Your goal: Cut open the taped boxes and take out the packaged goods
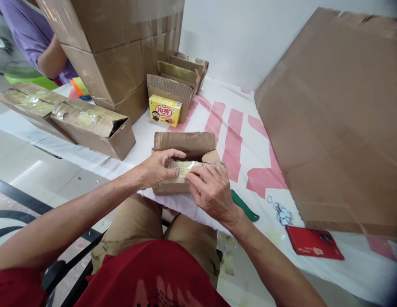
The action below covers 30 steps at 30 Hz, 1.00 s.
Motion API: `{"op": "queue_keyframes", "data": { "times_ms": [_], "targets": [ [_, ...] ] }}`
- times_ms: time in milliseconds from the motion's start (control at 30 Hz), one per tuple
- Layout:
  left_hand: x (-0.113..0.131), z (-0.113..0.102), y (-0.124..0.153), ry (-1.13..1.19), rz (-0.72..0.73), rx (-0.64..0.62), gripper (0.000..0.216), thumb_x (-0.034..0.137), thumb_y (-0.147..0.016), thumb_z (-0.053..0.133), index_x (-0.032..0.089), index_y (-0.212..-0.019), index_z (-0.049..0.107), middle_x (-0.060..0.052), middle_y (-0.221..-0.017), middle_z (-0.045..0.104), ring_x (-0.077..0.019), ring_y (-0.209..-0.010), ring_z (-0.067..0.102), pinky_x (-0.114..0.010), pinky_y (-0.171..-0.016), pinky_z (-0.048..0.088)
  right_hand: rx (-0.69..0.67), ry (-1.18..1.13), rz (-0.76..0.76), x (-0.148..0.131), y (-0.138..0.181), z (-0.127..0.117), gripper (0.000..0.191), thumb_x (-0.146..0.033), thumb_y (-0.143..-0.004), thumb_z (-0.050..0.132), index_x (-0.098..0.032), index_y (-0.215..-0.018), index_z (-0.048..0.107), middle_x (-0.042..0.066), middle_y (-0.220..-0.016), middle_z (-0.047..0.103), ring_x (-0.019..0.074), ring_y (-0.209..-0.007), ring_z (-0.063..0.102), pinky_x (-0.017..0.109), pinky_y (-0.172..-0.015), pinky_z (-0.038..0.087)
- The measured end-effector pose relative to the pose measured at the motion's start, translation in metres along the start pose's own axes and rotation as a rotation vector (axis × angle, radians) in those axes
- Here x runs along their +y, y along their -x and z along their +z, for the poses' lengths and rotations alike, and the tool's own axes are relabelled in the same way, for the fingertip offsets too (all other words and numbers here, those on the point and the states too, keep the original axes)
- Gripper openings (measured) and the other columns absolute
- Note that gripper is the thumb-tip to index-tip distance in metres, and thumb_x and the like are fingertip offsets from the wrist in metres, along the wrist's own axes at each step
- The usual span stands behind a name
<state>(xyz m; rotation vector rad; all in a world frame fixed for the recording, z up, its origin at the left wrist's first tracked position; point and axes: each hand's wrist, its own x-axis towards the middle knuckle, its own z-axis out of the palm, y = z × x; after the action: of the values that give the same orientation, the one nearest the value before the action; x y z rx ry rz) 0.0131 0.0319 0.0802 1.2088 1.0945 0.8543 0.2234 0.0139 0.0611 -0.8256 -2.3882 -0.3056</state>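
Observation:
A small cardboard box [173, 187] stands at the table's near edge in front of me, its top flaps raised. My left hand [160, 167] grips the near flap at its left end, thumb on the front and index finger stretched over the opening. Across that flap runs a strip of clear, yellowish tape [183, 167]. My right hand [211, 187] is closed, fingertips pinching the tape near the flap's middle. Behind the box stands a yellow snack box [165, 111]. Just right of my right hand lies a green-handled tool [245, 206], partly hidden by my wrist.
Two taped cardboard boxes [92, 128] lie at left. Tall stacked cartons [118, 68] and several open boxes [173, 87] stand behind. A large cardboard sheet [339, 123] rises at right, near a red phone [314, 243] and paper scraps [283, 214]. A person in a purple sleeve [28, 34] is at far left.

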Motion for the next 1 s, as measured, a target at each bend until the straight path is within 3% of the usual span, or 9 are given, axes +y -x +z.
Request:
{"op": "queue_keyframes", "data": {
  "times_ms": [100, 233, 400, 567, 733, 867, 1000],
  "targets": [
    [-0.002, 0.003, -0.002, -0.092, 0.07, 0.012, 0.049, 0.01, -0.058, 0.072, 0.019, -0.106, 0.073, 0.001, -0.092, 0.074, -0.0165, -0.086, 0.064, -0.026, -0.079, 0.05, 0.031, -0.056, 0.072, -0.004, 0.001, 0.004, 0.016, -0.011, -0.092, 0.057, -0.022, -0.087, 0.068, 0.007, -0.091, 0.071, 0.0232, -0.082, 0.06, 0.04, -0.075, 0.043],
    [-0.004, 0.009, -0.002, -0.154, 0.158, 0.036, 0.049, 0.007, -0.059, 0.067, 0.019, -0.106, 0.073, -0.001, -0.099, 0.074, -0.0193, -0.096, 0.065, -0.03, -0.093, 0.049, 0.171, -0.207, 0.214, -0.004, 0.002, 0.011, 0.017, -0.01, -0.093, 0.055, -0.022, -0.088, 0.065, 0.006, -0.089, 0.07, 0.0218, -0.084, 0.065, 0.037, -0.078, 0.051],
    [-0.005, 0.014, 0.001, -0.136, 0.13, -0.011, 0.05, 0.006, -0.062, 0.064, 0.018, -0.11, 0.07, 0.0, -0.09, 0.072, -0.017, -0.085, 0.065, -0.028, -0.084, 0.05, 0.369, -0.349, 0.46, -0.002, -0.001, 0.01, 0.014, -0.013, -0.095, 0.055, -0.023, -0.087, 0.061, 0.004, -0.086, 0.067, 0.0192, -0.08, 0.065, 0.034, -0.073, 0.052],
    [-0.005, 0.011, 0.001, -0.143, 0.106, -0.027, 0.052, 0.01, -0.061, 0.065, 0.018, -0.113, 0.068, 0.0, -0.087, 0.069, -0.0162, -0.081, 0.062, -0.027, -0.077, 0.048, 0.363, -0.45, 0.513, 0.005, -0.008, 0.003, 0.014, -0.016, -0.096, 0.055, -0.022, -0.085, 0.061, 0.004, -0.085, 0.067, 0.0184, -0.08, 0.064, 0.032, -0.07, 0.051],
    [-0.005, 0.008, 0.0, -0.231, 0.105, -0.049, 0.052, 0.016, -0.063, 0.064, 0.018, -0.115, 0.069, -0.002, -0.096, 0.072, -0.0164, -0.081, 0.061, -0.026, -0.073, 0.046, 0.51, -0.453, 0.645, 0.027, -0.016, -0.001, 0.011, -0.02, -0.094, 0.059, -0.021, -0.085, 0.065, 0.002, -0.085, 0.067, 0.0174, -0.078, 0.064, 0.03, -0.068, 0.05],
    [0.0, 0.006, 0.0, -0.218, 0.051, -0.119, 0.04, 0.023, -0.065, 0.063, 0.016, -0.104, 0.07, -0.002, -0.094, 0.072, -0.0167, -0.081, 0.062, -0.026, -0.072, 0.047, 0.463, -0.587, 0.729, 0.032, -0.014, 0.001, 0.011, -0.025, -0.095, 0.061, -0.021, -0.087, 0.067, -0.001, -0.083, 0.067, 0.0157, -0.075, 0.062, 0.028, -0.068, 0.05],
    [0.012, 0.002, -0.006, -0.352, 0.059, -0.221, 0.04, 0.033, -0.07, 0.066, 0.017, -0.107, 0.071, -0.003, -0.1, 0.074, -0.0188, -0.087, 0.064, -0.028, -0.077, 0.049, 0.432, -0.686, 0.718, 0.026, -0.011, -0.003, 0.01, -0.025, -0.095, 0.062, -0.022, -0.089, 0.07, 0.0, -0.089, 0.07, 0.0163, -0.083, 0.065, 0.029, -0.077, 0.052]
  ]
}}
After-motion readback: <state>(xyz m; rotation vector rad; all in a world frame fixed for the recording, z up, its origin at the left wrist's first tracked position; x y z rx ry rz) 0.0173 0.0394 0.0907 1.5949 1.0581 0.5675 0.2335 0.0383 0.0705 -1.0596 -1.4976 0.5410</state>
